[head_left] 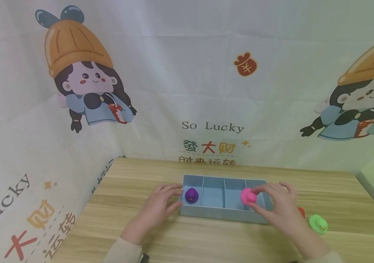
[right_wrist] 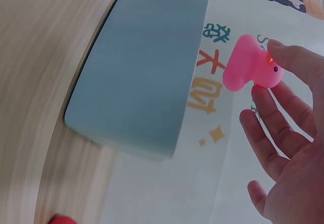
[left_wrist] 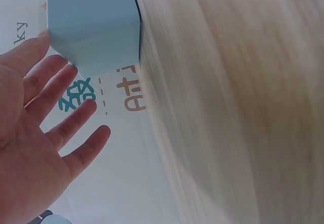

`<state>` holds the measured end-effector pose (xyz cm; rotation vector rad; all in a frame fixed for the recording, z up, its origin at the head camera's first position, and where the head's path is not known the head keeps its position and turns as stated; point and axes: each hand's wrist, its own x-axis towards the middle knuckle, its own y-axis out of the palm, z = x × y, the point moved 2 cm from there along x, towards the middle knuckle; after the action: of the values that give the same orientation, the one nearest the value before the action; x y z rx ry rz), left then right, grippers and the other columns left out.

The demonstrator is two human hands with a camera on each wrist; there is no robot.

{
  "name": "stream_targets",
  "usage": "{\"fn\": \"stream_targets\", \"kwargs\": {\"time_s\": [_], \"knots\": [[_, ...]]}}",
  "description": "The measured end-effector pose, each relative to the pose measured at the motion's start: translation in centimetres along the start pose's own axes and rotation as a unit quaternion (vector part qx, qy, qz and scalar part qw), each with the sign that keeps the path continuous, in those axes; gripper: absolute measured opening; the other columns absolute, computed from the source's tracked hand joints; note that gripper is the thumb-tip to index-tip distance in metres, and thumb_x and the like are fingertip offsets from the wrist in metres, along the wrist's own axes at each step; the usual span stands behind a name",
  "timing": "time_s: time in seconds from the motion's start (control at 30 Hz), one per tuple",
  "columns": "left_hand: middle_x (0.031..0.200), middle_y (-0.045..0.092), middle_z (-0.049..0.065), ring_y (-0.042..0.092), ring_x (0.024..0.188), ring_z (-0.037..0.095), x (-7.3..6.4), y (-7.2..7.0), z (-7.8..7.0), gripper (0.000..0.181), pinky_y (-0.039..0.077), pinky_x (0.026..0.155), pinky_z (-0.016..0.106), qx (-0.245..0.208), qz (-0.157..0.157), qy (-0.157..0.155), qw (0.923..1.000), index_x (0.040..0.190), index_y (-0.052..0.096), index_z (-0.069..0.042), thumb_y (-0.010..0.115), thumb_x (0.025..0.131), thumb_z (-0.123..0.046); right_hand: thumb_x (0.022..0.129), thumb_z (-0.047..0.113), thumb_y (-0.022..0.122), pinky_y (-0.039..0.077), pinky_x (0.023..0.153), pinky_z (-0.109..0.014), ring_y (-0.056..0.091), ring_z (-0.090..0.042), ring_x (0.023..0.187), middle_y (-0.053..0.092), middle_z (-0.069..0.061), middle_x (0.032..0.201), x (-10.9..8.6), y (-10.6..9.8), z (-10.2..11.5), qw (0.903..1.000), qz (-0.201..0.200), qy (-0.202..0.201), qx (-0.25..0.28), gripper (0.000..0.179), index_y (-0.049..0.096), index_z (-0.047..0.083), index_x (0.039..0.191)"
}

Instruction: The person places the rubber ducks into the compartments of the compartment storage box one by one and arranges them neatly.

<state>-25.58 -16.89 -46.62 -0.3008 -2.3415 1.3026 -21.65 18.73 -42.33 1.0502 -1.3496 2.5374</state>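
Note:
A blue-grey divided box (head_left: 223,213) stands on the table, its compartments in a row. The purple toy duck (head_left: 191,195) sits in its leftmost compartment. Pinched between thumb and fingers of my right hand (head_left: 280,204) is a pink rubber duck (head_left: 248,197), held above the right part of the box. In the right wrist view the pink duck (right_wrist: 251,64) hangs beyond the box's rim, head toward the fingertips. My left hand (head_left: 160,202) is at the box's left end; in the left wrist view its fingers (left_wrist: 55,85) are spread, with fingertips at the box's corner.
Right of the box a green toy duck (head_left: 318,224) lies on the wooden table (head_left: 108,204). A red object (head_left: 301,212) beside it is mostly hidden by my right wrist. Behind the table hangs a printed white cloth (head_left: 174,73).

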Motion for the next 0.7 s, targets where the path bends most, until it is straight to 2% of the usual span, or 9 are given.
{"fn": "stream_targets", "kwargs": {"time_s": [0.43, 0.7], "knots": [[0.148, 0.061, 0.005, 0.054, 0.136, 0.031, 0.0, -0.1, -0.2, 0.043, 0.044, 0.116, 0.056, 0.005, 0.002, 0.001, 1.0000, 0.132, 0.067, -0.008, 0.075, 0.094, -0.027, 0.069, 0.017, 0.096, 0.030, 0.105, -0.059, 0.069, -0.021, 0.097, 0.076, 0.004, 0.097, 1.1, 1.7, 0.5, 0.9999, -0.001, -0.011, 0.011, 0.039, 0.073, 0.016, 0.101], [0.148, 0.061, 0.006, 0.053, 0.137, 0.031, 0.2, 0.1, -0.3, 0.043, 0.043, 0.117, 0.058, -0.002, 0.004, -0.005, 1.0000, 0.133, 0.067, -0.007, 0.075, 0.094, -0.024, 0.072, 0.024, 0.095, 0.028, 0.109, -0.059, 0.068, -0.018, 0.097, 0.076, 0.008, 0.097, 1.8, 2.7, 1.0, 0.9996, 0.005, -0.010, 0.025, 0.037, 0.074, 0.019, 0.101]]}}
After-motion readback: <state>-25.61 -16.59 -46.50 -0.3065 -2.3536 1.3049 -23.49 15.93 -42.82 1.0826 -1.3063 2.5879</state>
